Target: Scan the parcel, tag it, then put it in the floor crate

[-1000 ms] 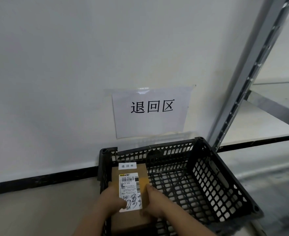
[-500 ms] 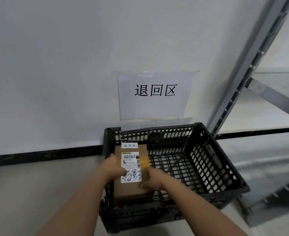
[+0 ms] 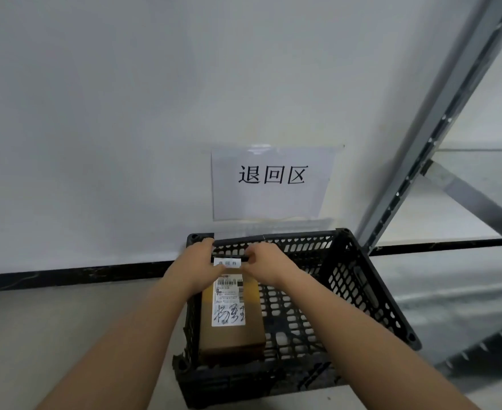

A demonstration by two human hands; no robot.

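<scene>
A brown cardboard parcel [image 3: 232, 340] lies flat along the left side of the black perforated floor crate [image 3: 365, 287]. It carries a white shipping label [image 3: 229, 303] with handwriting and a small white tag [image 3: 227, 263] at its far end. My left hand [image 3: 195, 261] and my right hand [image 3: 269, 260] reach down into the crate. Each closes on a far corner of the parcel, one either side of the tag. My fingertips are partly hidden against the crate's back wall.
The crate stands on the floor against a white wall, under a paper sign [image 3: 270, 182] with three printed characters. A grey metal shelf upright [image 3: 421, 143] leans across the right side, its lower shelf beside the crate. A black baseboard [image 3: 66, 276] runs along the wall.
The parcel has gone down from above the crate to lying on its bottom. Both hands slid from the parcel's sides to its far end by the tag.
</scene>
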